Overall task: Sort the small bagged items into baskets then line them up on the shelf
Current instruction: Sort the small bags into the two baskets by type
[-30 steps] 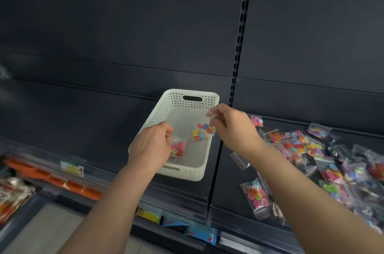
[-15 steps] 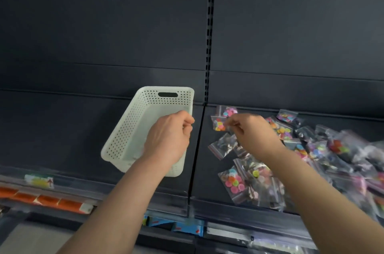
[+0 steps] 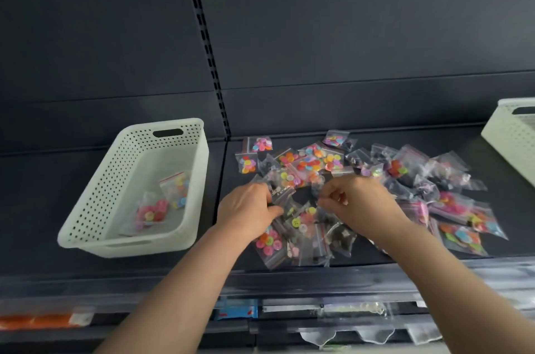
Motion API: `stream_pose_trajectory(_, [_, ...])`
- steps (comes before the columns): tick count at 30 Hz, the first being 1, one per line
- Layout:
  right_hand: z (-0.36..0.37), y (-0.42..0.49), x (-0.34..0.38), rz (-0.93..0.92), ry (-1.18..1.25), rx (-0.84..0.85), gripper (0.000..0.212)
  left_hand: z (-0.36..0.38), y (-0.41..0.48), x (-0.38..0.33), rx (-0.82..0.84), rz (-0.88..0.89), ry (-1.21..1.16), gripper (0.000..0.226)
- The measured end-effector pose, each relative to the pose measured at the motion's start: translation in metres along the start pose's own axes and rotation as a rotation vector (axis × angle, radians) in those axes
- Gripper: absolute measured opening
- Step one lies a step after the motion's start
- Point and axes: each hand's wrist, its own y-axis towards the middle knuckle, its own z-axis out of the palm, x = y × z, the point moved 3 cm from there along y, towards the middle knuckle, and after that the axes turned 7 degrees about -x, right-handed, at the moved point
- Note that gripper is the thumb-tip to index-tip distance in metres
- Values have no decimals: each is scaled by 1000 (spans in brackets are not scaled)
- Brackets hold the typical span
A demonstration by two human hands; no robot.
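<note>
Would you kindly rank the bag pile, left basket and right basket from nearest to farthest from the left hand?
1. Bag pile: in the left hand's grip.
2. Left basket: just to its left.
3. Right basket: far right edge.

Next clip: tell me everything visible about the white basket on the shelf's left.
The white basket looks like plastic: rectangular, perforated walls, a slot handle at each end. It stands upright, askew on the dark shelf, left of the pile of bags. Two bags of coloured buttons lie on its floor. The left hand and right hand pinch bags in the pile, clear of it.
</note>
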Motion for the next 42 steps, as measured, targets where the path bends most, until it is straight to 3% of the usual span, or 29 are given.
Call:
stream_pose_trajectory(3, [4,-3,1,-17,16,43,10,-3,4,0,-113,-31,-82,11])
stream_pose_trajectory(7, [8,-1,0,-16,-72,-9,14,-22,10,9,-292,-77,-130,13])
stream_pose_trajectory(12, [12,7,9,-7,-127,-33,19,-8,6,4,71,-28,-29,31])
stream_pose_trajectory(14, [12,10,14,-8,-138,-52,20,-2,2,2,83,7,2,23])
stream_pose_trajectory(18, [19,27,28,-28,-113,-42,19,-22,-4,13,-173,30,56,12])
stream_pose_trajectory(21, [36,45,48,-87,-66,-31,21,-46,-3,27,-337,-16,3,15])
stream_pose_trajectory(25, [67,60,72,-121,-248,54,42,-56,2,33,-322,-44,-45,28])
stream_pose_trajectory(29, [64,62,77,-93,-101,-11,23,-57,4,30,-373,-3,-105,23])
stream_pose_trajectory(33, [25,49,39,105,94,-150,11,-60,11,17,-449,16,-301,17])
stream_pose_trajectory(38, [-37,21,-33,250,89,-319,11,-37,18,-54,-319,109,-482,16])
stream_pose_trajectory(42, [-85,-14,-95,335,-76,-364,15,-6,23,-132,-188,202,-373,19])
